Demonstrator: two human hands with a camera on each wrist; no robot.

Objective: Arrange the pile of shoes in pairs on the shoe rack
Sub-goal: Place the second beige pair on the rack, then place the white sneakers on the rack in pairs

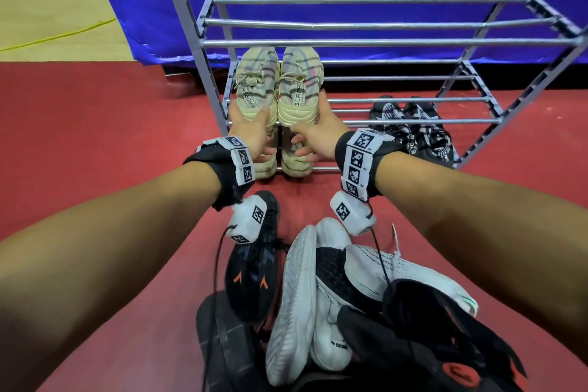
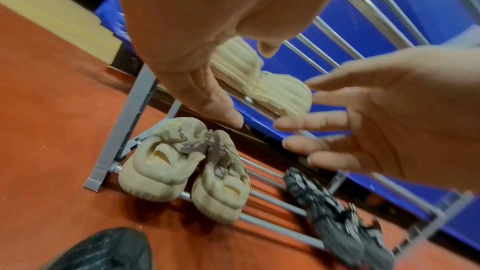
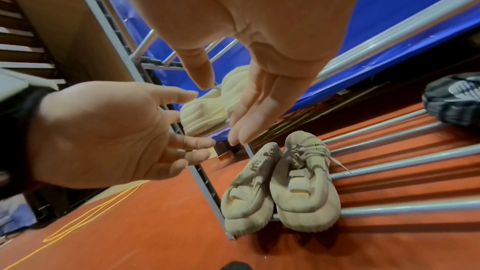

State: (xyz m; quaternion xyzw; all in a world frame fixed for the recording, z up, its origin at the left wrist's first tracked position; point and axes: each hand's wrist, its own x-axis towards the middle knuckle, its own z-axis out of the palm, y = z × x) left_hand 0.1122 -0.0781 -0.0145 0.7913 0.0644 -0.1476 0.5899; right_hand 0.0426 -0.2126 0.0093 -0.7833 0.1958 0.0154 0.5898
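A pair of beige striped sneakers (image 1: 276,86) stands side by side on the middle shelf of the grey metal shoe rack (image 1: 366,41), heels toward me. My left hand (image 1: 254,134) is at the left heel and my right hand (image 1: 313,134) at the right heel. Both hands have straight, spread fingers, and the thumbs lie against the heels. In the left wrist view the left hand (image 2: 207,98) and right hand (image 2: 350,126) hover below the pale soles (image 2: 259,81). The right wrist view shows the right hand (image 3: 259,106) and the left hand (image 3: 109,130) the same way.
On the bottom shelf sit a second beige pair (image 2: 182,167) at the left and a black-and-white pair (image 1: 413,134) at the right. A pile lies on the red floor near me: a black shoe with orange marks (image 1: 251,264), white and grey shoes (image 1: 302,296), and a black shoe with red (image 1: 445,344). Top shelf bars are bare.
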